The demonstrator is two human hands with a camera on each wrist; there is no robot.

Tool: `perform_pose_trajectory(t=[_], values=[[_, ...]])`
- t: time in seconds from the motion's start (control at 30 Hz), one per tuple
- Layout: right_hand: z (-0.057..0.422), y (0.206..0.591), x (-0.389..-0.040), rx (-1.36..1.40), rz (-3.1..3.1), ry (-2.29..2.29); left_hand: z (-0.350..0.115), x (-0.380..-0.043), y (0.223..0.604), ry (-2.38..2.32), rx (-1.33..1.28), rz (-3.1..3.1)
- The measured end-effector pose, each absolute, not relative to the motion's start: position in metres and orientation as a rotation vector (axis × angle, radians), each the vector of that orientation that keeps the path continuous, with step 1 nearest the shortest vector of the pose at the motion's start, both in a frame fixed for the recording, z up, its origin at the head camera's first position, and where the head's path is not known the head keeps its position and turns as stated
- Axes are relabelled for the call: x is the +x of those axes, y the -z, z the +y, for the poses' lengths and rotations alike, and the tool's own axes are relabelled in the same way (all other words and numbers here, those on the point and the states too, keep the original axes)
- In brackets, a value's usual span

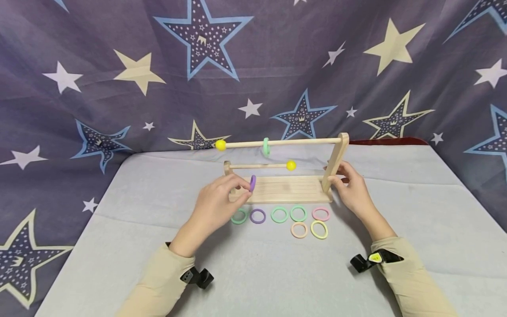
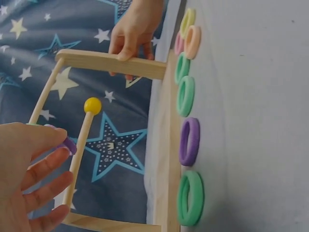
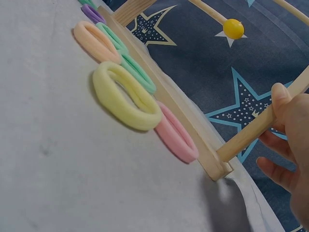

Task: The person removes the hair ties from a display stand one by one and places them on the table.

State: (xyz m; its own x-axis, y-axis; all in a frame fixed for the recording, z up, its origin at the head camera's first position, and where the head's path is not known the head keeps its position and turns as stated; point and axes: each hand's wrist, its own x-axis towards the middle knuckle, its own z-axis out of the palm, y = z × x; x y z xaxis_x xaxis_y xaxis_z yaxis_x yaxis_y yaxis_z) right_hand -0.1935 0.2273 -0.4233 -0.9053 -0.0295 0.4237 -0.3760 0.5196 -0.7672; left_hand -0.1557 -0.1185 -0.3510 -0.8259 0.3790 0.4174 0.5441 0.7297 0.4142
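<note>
Between thumb and fingers, my left hand pinches a purple hair tie in front of the wooden rack's left end. My right hand grips the tall right post of the rack. From that post a long upper rod runs left to a yellow ball tip, with a green hair tie hanging on it. A shorter lower rod extends right from the short left post and also ends in a yellow ball. In the left wrist view the held purple tie is partly hidden by fingers.
Along the rack's front edge lie several loose hair ties: green, purple, pink, peach and yellow. A grey cloth covers the table. Behind it hangs a star-patterned curtain.
</note>
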Motion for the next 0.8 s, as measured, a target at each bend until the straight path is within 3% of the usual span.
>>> perform_pose_trajectory(t=[0.8], values=[[0.227, 0.423, -0.193, 0.328, -2.413, -1.346, -0.105, -0.151, 0.366, 0.581, -1.125, -2.753]])
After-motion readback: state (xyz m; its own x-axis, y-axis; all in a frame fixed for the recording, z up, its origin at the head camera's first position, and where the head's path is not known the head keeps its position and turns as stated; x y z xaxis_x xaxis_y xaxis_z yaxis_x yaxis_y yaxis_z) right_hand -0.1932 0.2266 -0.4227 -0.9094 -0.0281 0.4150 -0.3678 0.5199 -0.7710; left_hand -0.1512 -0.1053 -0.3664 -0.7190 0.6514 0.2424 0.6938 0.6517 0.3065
